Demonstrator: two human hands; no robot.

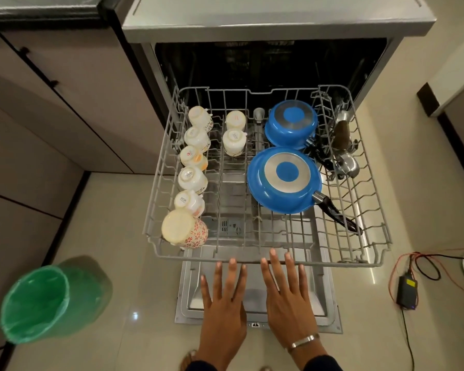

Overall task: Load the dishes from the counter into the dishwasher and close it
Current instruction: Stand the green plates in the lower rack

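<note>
Both hands are flat with fingers straight and spread, holding nothing. The left hand and right hand sit side by side, palms down, fingertips at the front rail of the pulled-out wire rack; whether they actually touch the rail we cannot tell. We judge this placement suits an even, two-handed push on the rack's centre, so it would roll straight back into the dishwasher rather than skew on its runners.

Rack contents, all inverted, presumably so water drains:
- Left column: five small white cups in a row from back to front, then a larger floral mug at the front corner.
- Middle back: two more white cups, one behind the other.
- Right of centre: a blue saucepan at the back and a blue frying pan just in front of it, black handle pointing to the front right.
- Right side shelf: steel utensils, type unclear.

The door lies open flat beneath the rack. No counter dishes are in view, so we judge loading about complete; rack and door remain.

Off to the side: a green-lined bin on the floor at left, cables and an adapter at right.
</note>
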